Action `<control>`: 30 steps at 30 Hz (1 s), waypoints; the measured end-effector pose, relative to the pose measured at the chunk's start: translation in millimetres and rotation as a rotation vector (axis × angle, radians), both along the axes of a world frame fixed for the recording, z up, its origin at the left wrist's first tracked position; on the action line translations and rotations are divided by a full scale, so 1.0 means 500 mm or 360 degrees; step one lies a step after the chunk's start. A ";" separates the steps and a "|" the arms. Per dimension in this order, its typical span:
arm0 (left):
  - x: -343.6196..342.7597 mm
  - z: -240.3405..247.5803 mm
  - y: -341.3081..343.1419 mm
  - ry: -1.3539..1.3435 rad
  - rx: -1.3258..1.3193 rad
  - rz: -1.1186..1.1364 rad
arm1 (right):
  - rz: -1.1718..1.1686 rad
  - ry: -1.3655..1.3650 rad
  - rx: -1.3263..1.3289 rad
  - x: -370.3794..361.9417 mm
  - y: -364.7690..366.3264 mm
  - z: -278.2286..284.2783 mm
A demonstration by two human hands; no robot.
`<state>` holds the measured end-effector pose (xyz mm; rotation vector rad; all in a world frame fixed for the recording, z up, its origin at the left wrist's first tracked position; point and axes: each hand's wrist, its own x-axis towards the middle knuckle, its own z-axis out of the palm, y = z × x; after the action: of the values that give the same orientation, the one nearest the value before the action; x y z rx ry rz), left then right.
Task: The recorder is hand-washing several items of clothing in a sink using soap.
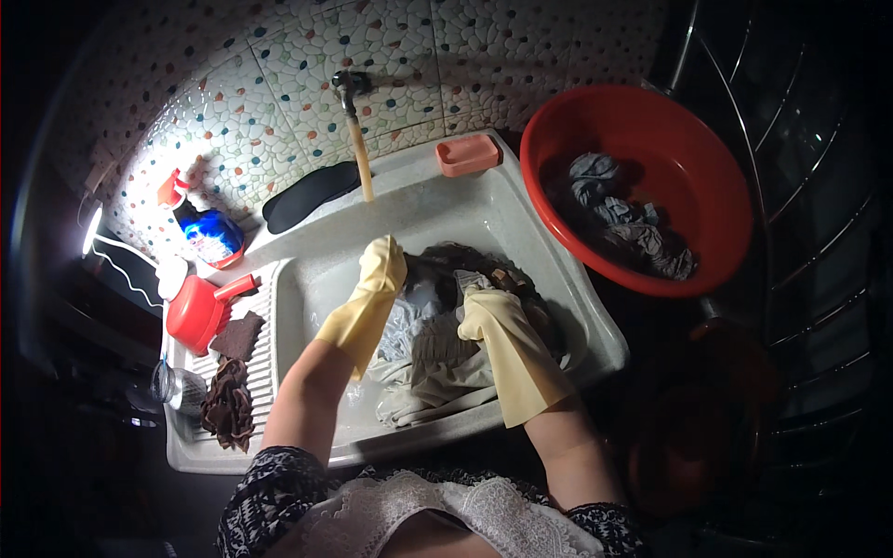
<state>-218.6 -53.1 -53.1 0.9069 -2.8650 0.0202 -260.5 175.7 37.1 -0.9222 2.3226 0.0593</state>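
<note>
Both my hands wear pale yellow rubber gloves and are over a grey laundry sink (321,270). My left hand (383,260) is closed just above the wash, beside a dark wet garment (451,253); what its fingers hold, if anything, is hidden. Gripped in my right hand (484,313) is a pale grey-beige garment (437,363) with a gathered, elastic-looking band. Its lower part lies bunched in the near part of the basin. Light bluish cloth (406,325) shows between my hands. More dark cloth is heaped behind my right hand.
A tap with a beige hose (361,158) hangs over the basin. Right of it stand a pink soap dish (468,155) and a red tub (544,205) with wrung clothes. On the left are a spray bottle (209,234), a red dipper (195,312) and brown cloths (228,405).
</note>
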 end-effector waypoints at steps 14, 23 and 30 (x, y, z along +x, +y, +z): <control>0.076 0.146 0.035 -0.0091 0.0588 -0.0427 | -0.0611 -0.0169 -0.0388 -0.053 0.065 0.021; 0.184 0.026 0.259 -0.0392 0.0579 -0.0938 | -0.1114 -0.0227 -0.1421 -0.136 0.059 -0.139; 0.199 0.136 0.245 -0.0013 0.1244 -0.0344 | -0.1200 -0.0117 -0.1519 -0.134 0.081 -0.134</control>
<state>-119.0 69.7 14.8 0.6593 -2.9586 -1.1768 -327.7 216.4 -30.0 -0.3384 2.4449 -1.4456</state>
